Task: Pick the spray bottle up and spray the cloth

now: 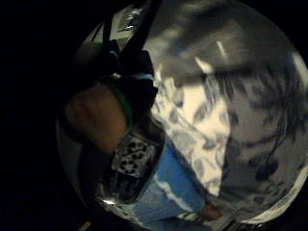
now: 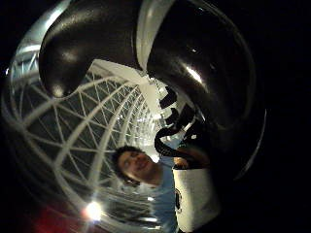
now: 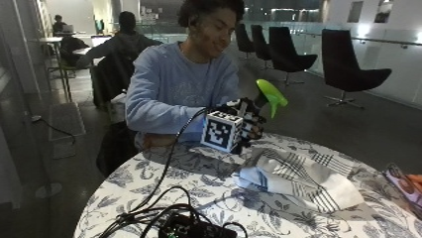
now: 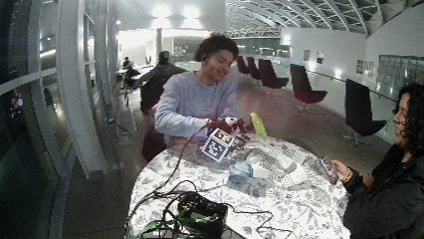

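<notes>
Tabletop (image 3: 198, 198), round with a floral pattern, carries one white striped cloth (image 3: 300, 176) lying crumpled toward its far edge, open surface around it. Above the near rim, the gloved right hand (image 3: 244, 124) wraps its grip around one spray bottle with a lime-green head (image 3: 270, 96), held upright off the tabletop beside the cloth. Only the thumb-side palm view shows the glossy black bottle body (image 2: 194, 63) close against the palm.
</notes>
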`<state>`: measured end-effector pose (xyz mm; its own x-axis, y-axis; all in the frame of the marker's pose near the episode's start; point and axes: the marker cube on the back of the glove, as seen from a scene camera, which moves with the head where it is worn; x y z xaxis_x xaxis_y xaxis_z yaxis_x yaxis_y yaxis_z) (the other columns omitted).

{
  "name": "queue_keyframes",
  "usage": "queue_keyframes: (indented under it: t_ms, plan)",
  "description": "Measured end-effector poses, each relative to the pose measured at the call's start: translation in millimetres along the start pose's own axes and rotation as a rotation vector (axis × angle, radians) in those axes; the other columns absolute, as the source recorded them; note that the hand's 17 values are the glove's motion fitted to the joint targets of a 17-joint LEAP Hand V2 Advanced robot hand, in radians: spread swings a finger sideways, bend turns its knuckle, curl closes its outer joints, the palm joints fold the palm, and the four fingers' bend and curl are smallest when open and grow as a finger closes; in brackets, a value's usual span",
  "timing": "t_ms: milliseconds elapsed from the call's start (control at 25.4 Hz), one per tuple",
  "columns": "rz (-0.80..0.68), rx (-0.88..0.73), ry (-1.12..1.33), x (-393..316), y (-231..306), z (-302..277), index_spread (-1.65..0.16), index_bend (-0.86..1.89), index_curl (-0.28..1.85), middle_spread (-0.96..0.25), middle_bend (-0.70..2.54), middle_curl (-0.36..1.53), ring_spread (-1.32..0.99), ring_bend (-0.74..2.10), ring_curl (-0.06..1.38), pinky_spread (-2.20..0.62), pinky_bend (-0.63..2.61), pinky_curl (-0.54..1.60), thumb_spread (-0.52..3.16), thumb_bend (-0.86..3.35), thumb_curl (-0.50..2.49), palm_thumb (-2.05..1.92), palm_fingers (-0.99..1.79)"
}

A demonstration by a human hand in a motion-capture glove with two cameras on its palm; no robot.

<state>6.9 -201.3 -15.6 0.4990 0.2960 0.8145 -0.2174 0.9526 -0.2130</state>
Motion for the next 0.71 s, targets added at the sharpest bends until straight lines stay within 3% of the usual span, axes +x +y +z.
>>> queue_keyframes:
  t_ms: [354, 707]
  plan:
    - [-0.517, -0.173, 0.072, -28.5, -56.4, 87.6, -0.24, 0.14, 0.23, -0.03, 0.37, 0.44, 0.07, 0.48, 0.38, 0.33, 0.22, 0.35, 1.02, -0.01, 0.66, 0.81, 0.81]
    - [-0.559, -0.270, 0.157, 7.6, -108.1, 140.8, -0.26, 0.14, 0.26, -0.05, 0.34, 0.43, 0.05, 0.46, 0.37, 0.30, 0.17, 0.33, 0.98, -0.01, 0.66, 0.87, 0.84]
